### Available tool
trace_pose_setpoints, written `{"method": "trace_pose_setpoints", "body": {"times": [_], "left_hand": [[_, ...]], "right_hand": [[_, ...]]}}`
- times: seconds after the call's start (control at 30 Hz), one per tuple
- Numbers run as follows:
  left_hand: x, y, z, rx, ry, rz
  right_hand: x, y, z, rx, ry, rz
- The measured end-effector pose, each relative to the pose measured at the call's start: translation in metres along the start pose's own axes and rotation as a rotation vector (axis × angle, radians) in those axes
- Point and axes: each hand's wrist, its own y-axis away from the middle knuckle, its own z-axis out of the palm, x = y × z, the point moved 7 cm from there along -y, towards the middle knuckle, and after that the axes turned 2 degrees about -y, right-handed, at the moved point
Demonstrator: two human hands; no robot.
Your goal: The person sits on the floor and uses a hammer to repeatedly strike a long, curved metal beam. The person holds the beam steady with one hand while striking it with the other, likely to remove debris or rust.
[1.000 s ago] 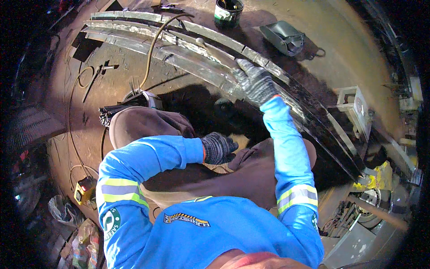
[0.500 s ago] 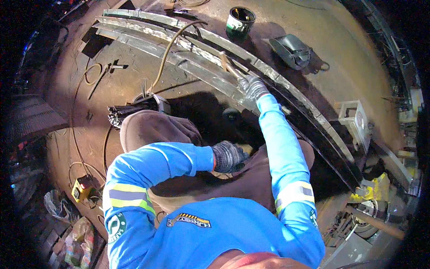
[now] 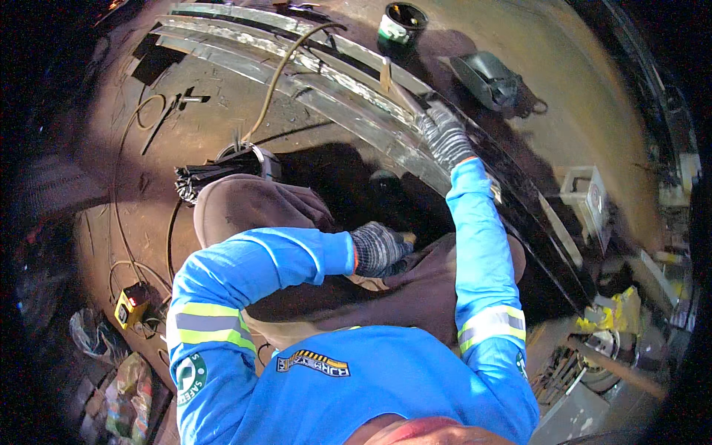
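Observation:
My right hand, in a grey striped knit glove, is closed round the handle of a hammer. The hammer's narrow brownish head sits over the long curved metal beam, which runs from upper left to lower right; whether it touches the metal I cannot tell. My left hand, gloved alike, rests low over my lap with its fingers curled. A small tan bit shows at its fingertips, but what it holds, if anything, cannot be made out. The brown cloth over my legs lies beneath it.
Beyond the beam stand a dark can and a black welding mask. A container of dark rods stands left of the beam, with a cable crossing the metal. A white frame and a yellow device lie farther out.
My right hand and the hammer have moved right, with the hammer head higher in view. My left hand stays nearly in place, turned slightly. The background has shifted a little.

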Motion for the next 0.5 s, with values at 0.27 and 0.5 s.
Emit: {"method": "trace_pose_setpoints", "body": {"times": [0.27,0.5], "left_hand": [[0.006,-0.007,0.008,-0.074,-0.030,0.012],[0.040,-0.025,0.035,-0.219,-0.109,0.137]], "right_hand": [[0.034,0.085,-0.116,0.103,0.005,-0.036],[0.093,0.161,-0.135,0.316,-0.121,0.001]]}}
